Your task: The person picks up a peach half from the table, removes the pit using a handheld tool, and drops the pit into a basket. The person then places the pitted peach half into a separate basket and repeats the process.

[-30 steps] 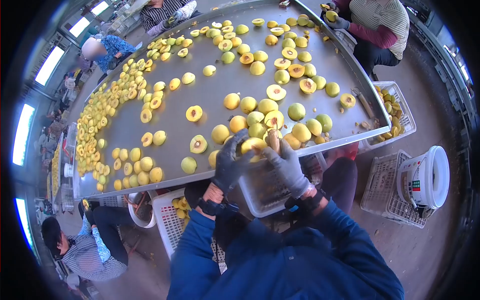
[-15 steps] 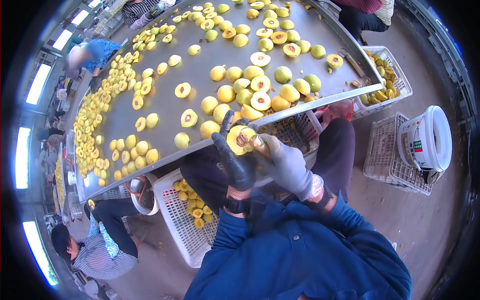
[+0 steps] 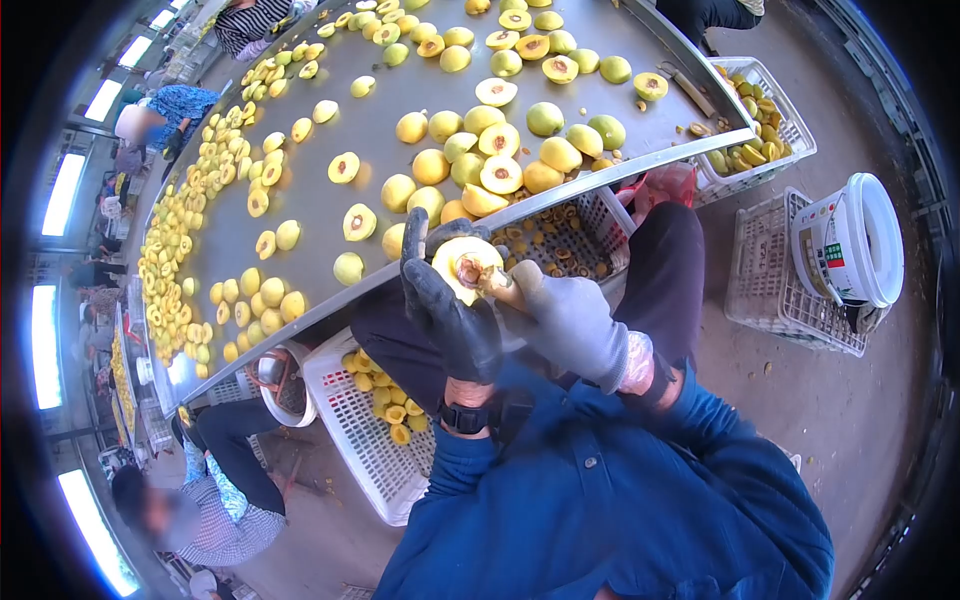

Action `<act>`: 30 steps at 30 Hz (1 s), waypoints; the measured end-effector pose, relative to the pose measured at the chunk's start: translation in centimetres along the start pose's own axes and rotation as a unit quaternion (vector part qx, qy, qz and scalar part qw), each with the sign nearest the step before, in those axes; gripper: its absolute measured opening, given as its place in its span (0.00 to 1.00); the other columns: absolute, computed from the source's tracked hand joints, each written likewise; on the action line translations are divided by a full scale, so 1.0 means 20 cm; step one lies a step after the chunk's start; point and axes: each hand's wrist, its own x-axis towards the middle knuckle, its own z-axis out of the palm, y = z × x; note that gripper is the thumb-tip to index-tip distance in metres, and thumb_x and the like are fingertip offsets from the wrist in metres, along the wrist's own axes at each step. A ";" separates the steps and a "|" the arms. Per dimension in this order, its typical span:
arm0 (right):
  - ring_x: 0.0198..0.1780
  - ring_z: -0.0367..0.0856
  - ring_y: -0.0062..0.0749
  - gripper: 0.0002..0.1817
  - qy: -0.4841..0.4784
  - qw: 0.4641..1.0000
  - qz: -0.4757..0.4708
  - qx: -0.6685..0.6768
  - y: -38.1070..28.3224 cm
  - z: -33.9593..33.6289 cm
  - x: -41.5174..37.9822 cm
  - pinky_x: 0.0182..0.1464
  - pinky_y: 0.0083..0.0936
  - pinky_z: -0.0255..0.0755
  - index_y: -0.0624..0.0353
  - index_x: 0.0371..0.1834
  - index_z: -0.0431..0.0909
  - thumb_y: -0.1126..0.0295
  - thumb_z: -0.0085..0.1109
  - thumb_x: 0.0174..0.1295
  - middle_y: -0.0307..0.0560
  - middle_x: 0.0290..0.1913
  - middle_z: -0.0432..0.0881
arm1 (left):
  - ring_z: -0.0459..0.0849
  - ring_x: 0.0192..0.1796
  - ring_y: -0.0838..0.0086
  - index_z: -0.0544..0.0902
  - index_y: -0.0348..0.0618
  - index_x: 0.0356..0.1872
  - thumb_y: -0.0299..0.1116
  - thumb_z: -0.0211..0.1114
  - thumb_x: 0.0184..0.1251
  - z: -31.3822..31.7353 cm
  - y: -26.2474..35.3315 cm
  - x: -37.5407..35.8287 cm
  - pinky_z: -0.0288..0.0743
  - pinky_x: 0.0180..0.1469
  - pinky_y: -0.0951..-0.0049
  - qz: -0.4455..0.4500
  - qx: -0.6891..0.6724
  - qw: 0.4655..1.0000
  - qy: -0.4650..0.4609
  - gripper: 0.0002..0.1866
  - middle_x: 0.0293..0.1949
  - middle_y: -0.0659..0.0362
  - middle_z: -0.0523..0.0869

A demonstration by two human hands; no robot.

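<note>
My left hand [image 3: 455, 325], in a black glove, is closed around a halved yellow peach [image 3: 450, 262], cut face up, with a brown pit area at its centre. My right hand [image 3: 580, 325], in a grey glove, grips a pitting tool [image 3: 508, 292] by its light, wooden-looking handle. The tool's working end meets the middle of the peach and is hidden there. Both hands are above my lap, just off the edge of a metal table [image 3: 375, 125] bearing many whole and halved peaches.
A white crate [image 3: 335, 440] with peach halves stands beside my leg. Under the table edge, another crate [image 3: 610, 225] holds pits. At the right are a crate of peach pieces [image 3: 745, 155] and a white bucket [image 3: 825, 245] on a crate. Another person [image 3: 225, 525] sits at lower left.
My hands have moved slightly left with the peach, whose cut face has turned more upward. The tool remains at its centre. The table has shifted up and left in view.
</note>
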 end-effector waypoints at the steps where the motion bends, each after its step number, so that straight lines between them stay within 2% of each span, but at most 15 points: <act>1: 0.26 0.82 0.53 0.17 0.001 1.000 0.002 -0.001 -0.01 0.00 0.00 0.27 0.43 0.74 0.56 0.36 0.68 0.58 0.64 0.60 0.53 0.21 0.79 | 0.82 0.49 0.69 0.65 0.33 0.68 0.56 0.40 0.80 0.00 -0.02 0.00 0.78 0.55 0.67 -0.003 -0.020 1.000 0.003 0.34 0.48 0.53 0.82; 5: 0.26 0.82 0.55 0.17 -0.020 1.000 0.024 -0.005 -0.02 0.01 0.00 0.27 0.44 0.74 0.57 0.37 0.68 0.59 0.64 0.59 0.54 0.22 0.80 | 0.83 0.48 0.61 0.62 0.36 0.70 0.57 0.41 0.79 -0.01 -0.01 -0.01 0.78 0.55 0.60 -0.035 -0.082 0.996 -0.001 0.34 0.50 0.49 0.80; 8: 0.26 0.82 0.56 0.16 -0.032 0.998 0.044 0.015 -0.02 0.04 -0.01 0.28 0.46 0.74 0.56 0.38 0.68 0.61 0.65 0.58 0.55 0.22 0.80 | 0.83 0.47 0.62 0.62 0.36 0.70 0.57 0.41 0.79 0.00 0.05 -0.01 0.79 0.53 0.60 -0.034 -0.045 0.998 0.001 0.34 0.49 0.50 0.81; 9: 0.28 0.82 0.56 0.17 -0.041 0.998 0.039 0.029 -0.01 0.04 -0.01 0.29 0.46 0.74 0.57 0.38 0.68 0.61 0.65 0.57 0.56 0.23 0.80 | 0.83 0.41 0.68 0.67 0.34 0.66 0.55 0.39 0.80 0.02 0.06 0.00 0.80 0.48 0.68 -0.035 -0.060 0.997 0.037 0.33 0.41 0.52 0.83; 10: 0.29 0.82 0.57 0.17 -0.051 0.997 0.033 0.045 0.00 0.05 -0.02 0.29 0.46 0.74 0.57 0.38 0.68 0.61 0.66 0.57 0.57 0.24 0.80 | 0.84 0.41 0.68 0.69 0.33 0.65 0.54 0.39 0.81 0.01 0.06 0.00 0.80 0.48 0.68 -0.026 -0.001 0.999 0.038 0.31 0.41 0.52 0.84; 14: 0.34 0.84 0.53 0.18 -0.141 0.978 0.083 0.129 -0.01 0.01 -0.02 0.35 0.43 0.76 0.62 0.43 0.72 0.63 0.66 0.57 0.61 0.29 0.82 | 0.85 0.41 0.68 0.72 0.33 0.62 0.51 0.40 0.80 -0.02 0.06 0.02 0.80 0.48 0.68 -0.004 0.027 1.000 -0.001 0.29 0.41 0.52 0.85; 17: 0.38 0.85 0.45 0.19 -0.148 0.917 0.085 0.360 0.02 0.04 -0.05 0.41 0.38 0.75 0.66 0.49 0.75 0.66 0.63 0.60 0.61 0.32 0.83 | 0.85 0.41 0.68 0.74 0.33 0.60 0.49 0.41 0.80 -0.06 0.07 0.05 0.80 0.47 0.68 0.006 0.030 0.997 -0.077 0.28 0.41 0.52 0.86; 19: 0.38 0.83 0.40 0.18 -0.262 0.855 0.211 0.394 -0.07 -0.14 0.02 0.42 0.35 0.75 0.67 0.51 0.76 0.67 0.61 0.61 0.59 0.33 0.83 | 0.86 0.41 0.68 0.76 0.33 0.58 0.48 0.42 0.80 -0.10 0.10 0.09 0.80 0.47 0.68 0.010 0.042 0.987 -0.155 0.27 0.41 0.52 0.87; 20: 0.38 0.83 0.38 0.18 -0.317 0.813 0.271 0.407 -0.10 -0.20 0.03 0.43 0.34 0.74 0.68 0.52 0.76 0.68 0.60 0.62 0.58 0.33 0.83 | 0.86 0.41 0.68 0.77 0.33 0.57 0.48 0.42 0.80 -0.12 0.12 0.11 0.80 0.47 0.68 0.022 0.070 0.976 -0.203 0.27 0.41 0.52 0.87; 22: 0.37 0.81 0.35 0.18 -0.293 0.872 0.204 0.335 -0.06 -0.16 0.01 0.42 0.31 0.74 0.68 0.51 0.77 0.67 0.59 0.63 0.54 0.32 0.82 | 0.86 0.41 0.68 0.78 0.33 0.56 0.46 0.43 0.80 -0.15 0.16 0.16 0.80 0.47 0.68 0.061 0.135 0.943 -0.299 0.26 0.41 0.52 0.87; 23: 0.36 0.80 0.33 0.18 -0.278 0.898 0.170 0.296 -0.04 -0.14 0.00 0.42 0.30 0.74 0.68 0.51 0.77 0.66 0.59 0.63 0.52 0.31 0.82 | 0.87 0.41 0.68 0.79 0.33 0.55 0.46 0.43 0.80 -0.16 0.17 0.18 0.80 0.47 0.68 0.115 0.198 0.917 -0.326 0.25 0.41 0.52 0.88; 25: 0.34 0.78 0.29 0.16 -0.267 0.890 0.171 0.326 -0.03 -0.11 -0.02 0.40 0.29 0.73 0.67 0.48 0.78 0.65 0.59 0.63 0.47 0.31 0.81 | 0.88 0.41 0.68 0.83 0.34 0.49 0.42 0.46 0.79 -0.23 0.13 0.17 0.80 0.46 0.68 0.248 0.328 0.853 -0.322 0.22 0.39 0.53 0.89; 26: 0.33 0.78 0.27 0.16 -0.261 0.887 0.169 0.341 -0.02 -0.11 -0.03 0.39 0.28 0.73 0.67 0.47 0.79 0.65 0.59 0.63 0.45 0.30 0.80 | 0.88 0.41 0.68 0.83 0.33 0.48 0.42 0.46 0.79 -0.21 0.15 0.18 0.80 0.46 0.68 0.195 0.280 0.877 -0.339 0.22 0.39 0.53 0.89; 29: 0.30 0.75 0.23 0.12 -0.400 0.760 0.280 0.429 -0.03 -0.16 -0.01 0.36 0.25 0.71 0.64 0.40 0.80 0.64 0.58 0.65 0.38 0.27 0.78 | 0.88 0.40 0.67 0.83 0.31 0.47 0.44 0.47 0.78 -0.15 0.19 0.18 0.80 0.45 0.68 0.053 0.129 0.933 -0.333 0.24 0.35 0.52 0.89; 30: 0.29 0.75 0.22 0.12 -0.378 0.770 0.251 0.449 -0.03 -0.16 -0.01 0.34 0.25 0.70 0.63 0.38 0.80 0.64 0.58 0.65 0.37 0.26 0.77 | 0.88 0.39 0.67 0.84 0.30 0.45 0.45 0.48 0.78 -0.13 0.14 0.15 0.80 0.45 0.68 0.017 0.075 0.952 -0.297 0.25 0.33 0.52 0.89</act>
